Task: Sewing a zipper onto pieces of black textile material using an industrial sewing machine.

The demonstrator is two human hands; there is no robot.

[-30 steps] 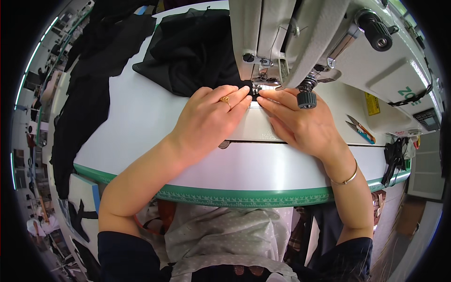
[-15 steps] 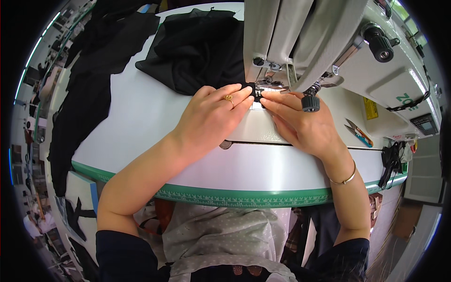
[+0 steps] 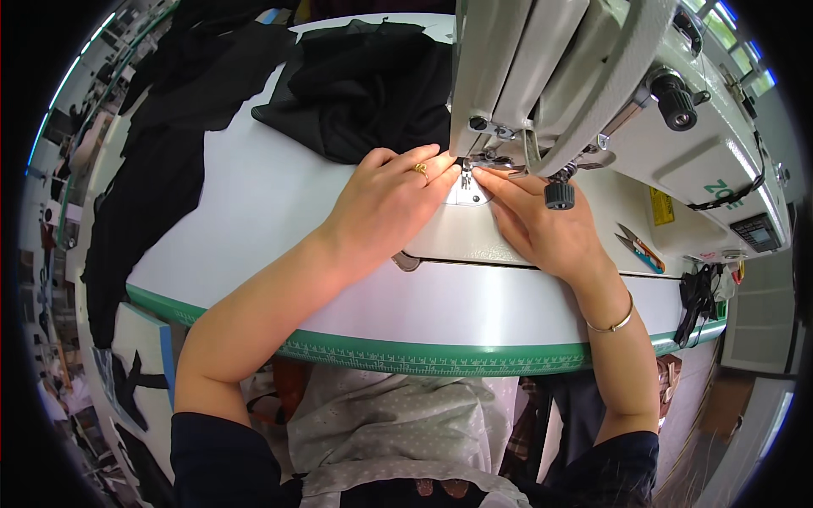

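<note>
A white sewing machine (image 3: 707,161) stands at the right, its metal presser foot (image 3: 466,179) over a shiny needle plate (image 3: 461,196). Black cloth (image 3: 364,93) lies bunched behind the foot, on its left side. My left hand (image 3: 389,199) rests left of the foot, fingers stretched flat and fingertips at the cloth's near edge. To the right of the foot, my right hand (image 3: 546,220) lies with its fingers extended toward it. Neither hand is wrapped round anything. The machine head hides the cloth behind the needle, and my right fingertips are partly covered.
Small scissors (image 3: 641,248) lie on the table to the right. More black cloth (image 3: 152,182) drapes along the far left. A green ruler strip (image 3: 432,360) follows the table's front edge, and black cords (image 3: 699,296) bunch at its right end.
The black cloth has moved back past the presser foot, baring more of the needle plate. Both hands stay beside the foot, and the whole view has shifted slightly.
</note>
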